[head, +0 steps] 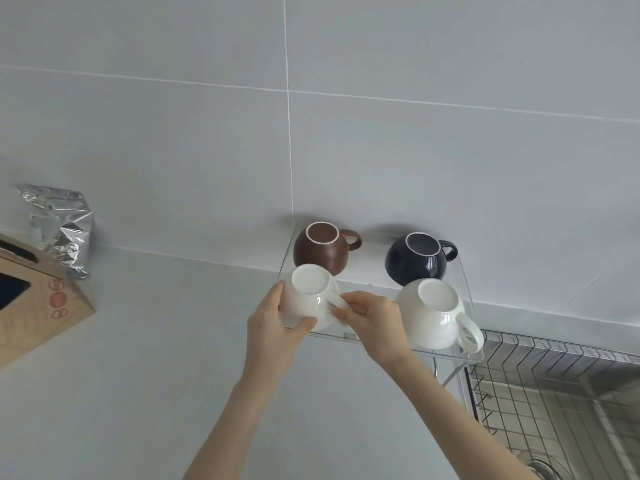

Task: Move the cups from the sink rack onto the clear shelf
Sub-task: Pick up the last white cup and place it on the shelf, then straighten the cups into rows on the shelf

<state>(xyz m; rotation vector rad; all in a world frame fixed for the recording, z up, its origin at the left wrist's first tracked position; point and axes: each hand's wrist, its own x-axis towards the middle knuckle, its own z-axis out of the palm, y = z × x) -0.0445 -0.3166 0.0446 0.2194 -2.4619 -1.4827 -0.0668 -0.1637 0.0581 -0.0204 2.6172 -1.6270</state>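
Note:
Several cups stand upside down on the clear shelf [465, 299]. A brown cup [320, 252] is at the back left and a dark blue cup [417, 263] at the back right. At the front right sits a white cup [434, 317], its handle pointing right. Both hands hold a second white cup [306, 296] at the shelf's front left. My left hand [277, 332] wraps its body from the left. My right hand [372, 322] pinches its handle. Whether this cup rests fully on the shelf I cannot tell.
The wire sink rack [540, 386] lies at the lower right over a steel sink, with no cups visible in it. A cardboard box [38, 306] and a crumpled foil bag [60, 223] sit at the left. Grey tiled wall fills the back.

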